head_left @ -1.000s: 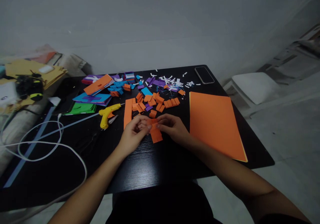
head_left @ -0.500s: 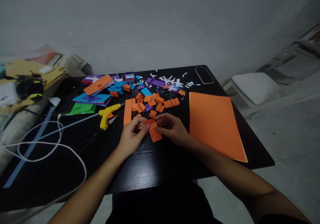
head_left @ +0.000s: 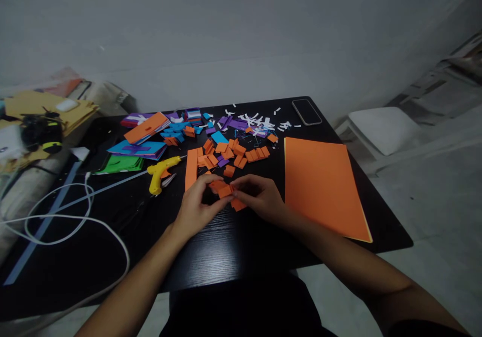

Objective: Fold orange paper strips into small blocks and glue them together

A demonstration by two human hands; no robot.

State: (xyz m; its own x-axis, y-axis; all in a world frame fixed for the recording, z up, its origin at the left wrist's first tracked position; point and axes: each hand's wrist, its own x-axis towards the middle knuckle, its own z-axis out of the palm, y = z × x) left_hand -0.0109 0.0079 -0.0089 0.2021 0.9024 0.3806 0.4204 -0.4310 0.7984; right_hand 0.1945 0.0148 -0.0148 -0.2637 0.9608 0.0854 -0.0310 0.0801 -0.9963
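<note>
Through the head view, I have the left hand (head_left: 195, 205) and right hand (head_left: 264, 199) close together, both pinching a folded orange paper strip (head_left: 225, 192) over the black table (head_left: 211, 256). Small orange pieces (head_left: 228, 153) lie just beyond, a yellow glue gun (head_left: 161, 170) left, an orange sheet (head_left: 320, 186) right.

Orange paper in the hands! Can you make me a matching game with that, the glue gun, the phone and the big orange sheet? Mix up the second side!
Things:
1. Small orange paper piece
2. Glue gun
3. Phone
4. Big orange sheet

Clues:
A. Has a yellow body
B. Has yellow showing along its edge
C. Held in the left hand and right hand
D. Near the far right corner of the table

Pairs: 1-C, 2-A, 3-D, 4-B
</note>
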